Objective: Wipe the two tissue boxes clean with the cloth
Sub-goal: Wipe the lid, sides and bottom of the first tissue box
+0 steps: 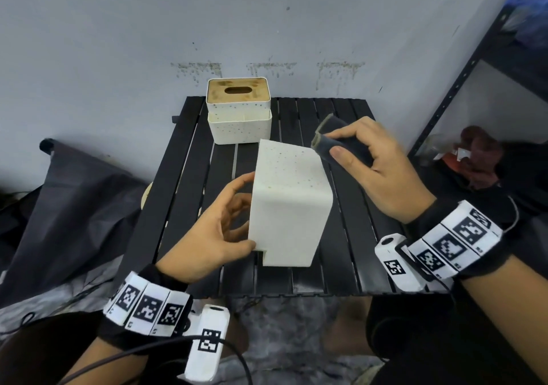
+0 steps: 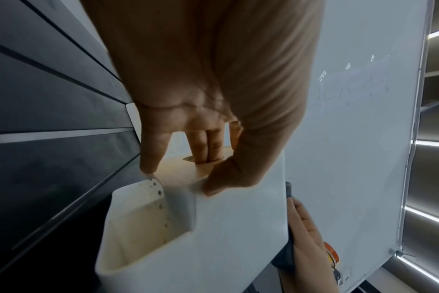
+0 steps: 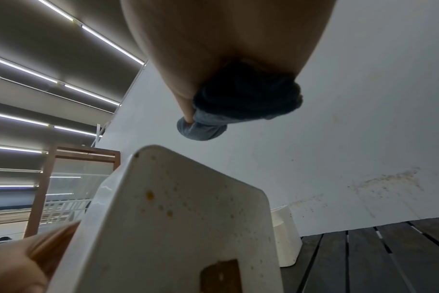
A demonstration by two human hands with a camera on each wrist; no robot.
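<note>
The left hand (image 1: 212, 236) grips a white tissue box (image 1: 289, 206) at the centre of the head view, thumb on the near lower edge and fingers curled behind its left side. In the left wrist view two fingers (image 2: 208, 146) reach down inside the box to a tan wooden panel with a slot, while the thumb presses the outer wall beside a square notch in the rim. The box is tipped on its side over the black slatted table (image 1: 350, 236), and small brownish specks dot its upward face (thickest toward the far edge). The right wrist view shows more orange-brown spots across that face; whether any tissues are inside cannot be told.

The right hand (image 1: 382, 171) is closed around a folded dark grey cloth (image 1: 338, 141), thumb on top and fingers wrapped beneath, right of centre in the head view. The folded end of the cloth sits just beside the box's far right corner; whether it touches cannot be told.

The second tissue box (image 1: 238, 110) stands upright at the upper centre of the frame, at the far edge of the table against the pale, stained wall (image 1: 118, 43). Its wooden lid has an oval slot that looks dark inside, and its speckled upper shell is raised above the lower tray, leaving a gap.

Dark metal shelving (image 1: 462, 82) runs up the right edge, and a dark bag (image 1: 74, 194) lies at the left.
</note>
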